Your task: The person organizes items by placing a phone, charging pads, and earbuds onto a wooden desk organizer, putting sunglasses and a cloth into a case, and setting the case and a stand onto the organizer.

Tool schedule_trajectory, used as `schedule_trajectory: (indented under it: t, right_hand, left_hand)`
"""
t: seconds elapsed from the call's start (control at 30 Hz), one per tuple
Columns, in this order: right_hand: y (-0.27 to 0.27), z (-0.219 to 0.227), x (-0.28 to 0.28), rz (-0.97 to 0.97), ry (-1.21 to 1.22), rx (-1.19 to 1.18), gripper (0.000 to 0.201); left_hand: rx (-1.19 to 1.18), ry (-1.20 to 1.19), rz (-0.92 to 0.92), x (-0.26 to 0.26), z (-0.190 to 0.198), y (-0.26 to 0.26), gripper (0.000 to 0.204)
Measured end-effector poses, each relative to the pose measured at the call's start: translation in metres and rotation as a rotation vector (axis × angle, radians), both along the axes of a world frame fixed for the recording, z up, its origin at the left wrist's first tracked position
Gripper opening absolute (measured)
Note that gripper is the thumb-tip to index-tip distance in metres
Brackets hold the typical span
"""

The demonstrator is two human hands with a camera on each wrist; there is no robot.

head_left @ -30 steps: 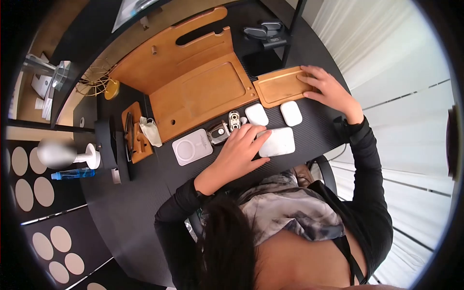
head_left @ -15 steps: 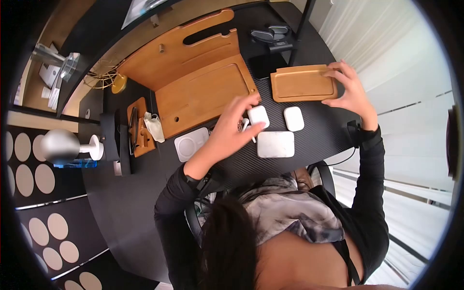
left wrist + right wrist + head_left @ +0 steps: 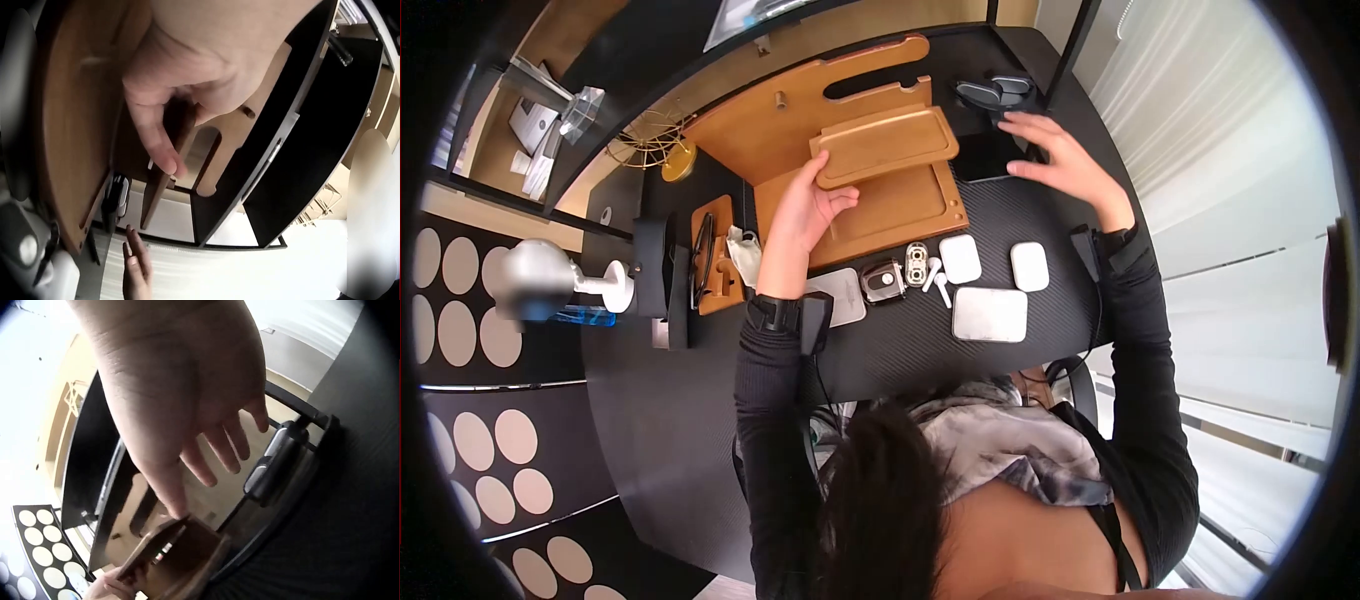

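Head view: the small rectangular wooden tray (image 3: 885,146) is lifted above the large wooden organiser board (image 3: 840,160) that lies on the black desk (image 3: 960,370). The left hand (image 3: 810,208) holds the tray by its near-left edge, its fingers curled round the rim with the thumb on the near side; the left wrist view shows the thumb and fingers (image 3: 159,147) pinching the thin wooden edge. The tray sits tilted, its far-right end over the board's upper part. The left arm reaches forward from the body, in a black sleeve with a dark band at the wrist.

The right hand (image 3: 1055,155) hovers to the right of the tray, apart from it, with straight, spread fingers and the palm facing down; it holds nothing. Just beyond it stands a black stand with two dark pads (image 3: 990,92).

Nearer the person than the board lie two white earbud cases (image 3: 960,258), loose white earbuds (image 3: 937,278), a small silver device (image 3: 882,282), and a flat white rectangular pad (image 3: 990,314).
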State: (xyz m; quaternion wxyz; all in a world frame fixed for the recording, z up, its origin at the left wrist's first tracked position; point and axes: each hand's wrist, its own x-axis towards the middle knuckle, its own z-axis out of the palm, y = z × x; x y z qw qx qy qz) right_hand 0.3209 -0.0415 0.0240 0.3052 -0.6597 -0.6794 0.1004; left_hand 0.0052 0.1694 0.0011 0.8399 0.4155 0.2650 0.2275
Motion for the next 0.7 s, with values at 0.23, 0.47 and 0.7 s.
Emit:
schedule_trajectory:
  t: [0.23,0.47,0.7]
  right_hand:
    - [-0.003,-0.017,-0.002,-0.032,-0.179,-0.132,0.067]
    - [-0.005,-0.027,-0.001,-0.094,-0.200,-0.068,0.070]
    - [-0.002,-0.019,0.000,-0.067,-0.072,-0.033,0.063]
  left_hand:
    - [0.013,0.013,0.064,-0.012,-0.013,0.006,0.039]
    - [0.057,-0.087,0.069,-0.007,-0.009,-0.003,0.038]
    - [0.051,-0.105,0.070,-0.009,-0.017,0.001,0.038]
